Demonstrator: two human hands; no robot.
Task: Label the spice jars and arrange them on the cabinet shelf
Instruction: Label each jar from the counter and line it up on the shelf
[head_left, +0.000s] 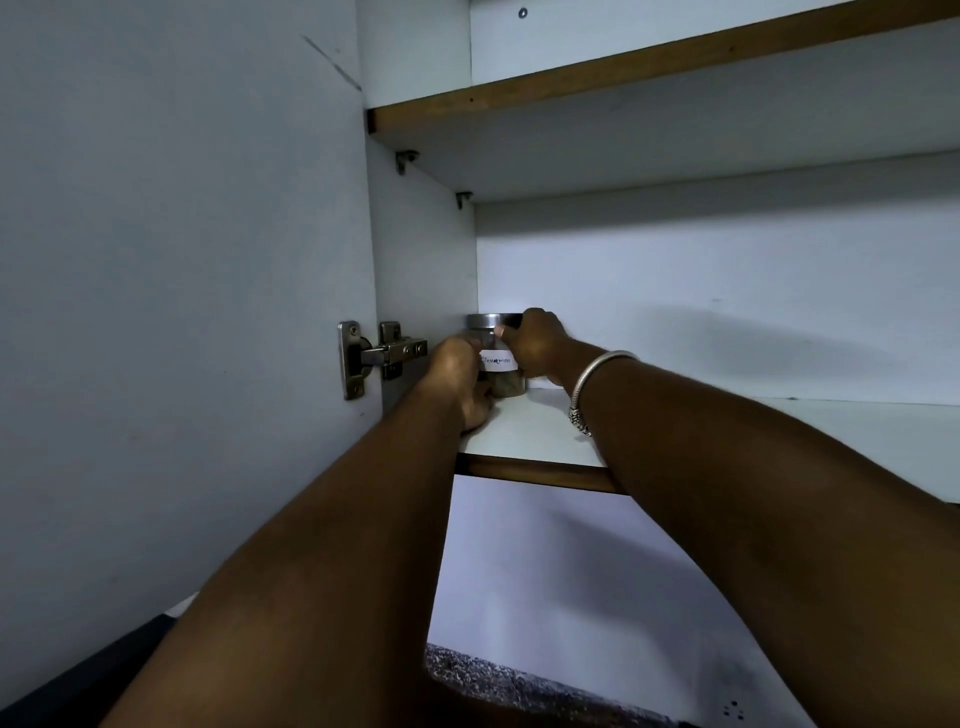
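Observation:
A glass spice jar (500, 364) with a metal lid and a white handwritten label stands at the far left corner of the white cabinet shelf (540, 431). Brown spice shows through its lower part. My left hand (460, 379) wraps the jar's left side and base. My right hand (537, 345) holds its right side and the lid's edge. A silver bracelet sits on my right wrist. Both forearms reach up into the cabinet and hide part of the shelf's front edge.
The open cabinet door (182, 312) hangs at the left on a metal hinge (382, 353). A second shelf (623, 73) runs above. A speckled stone countertop (519, 686) lies below. The shelf stretches bare to the right of the jar.

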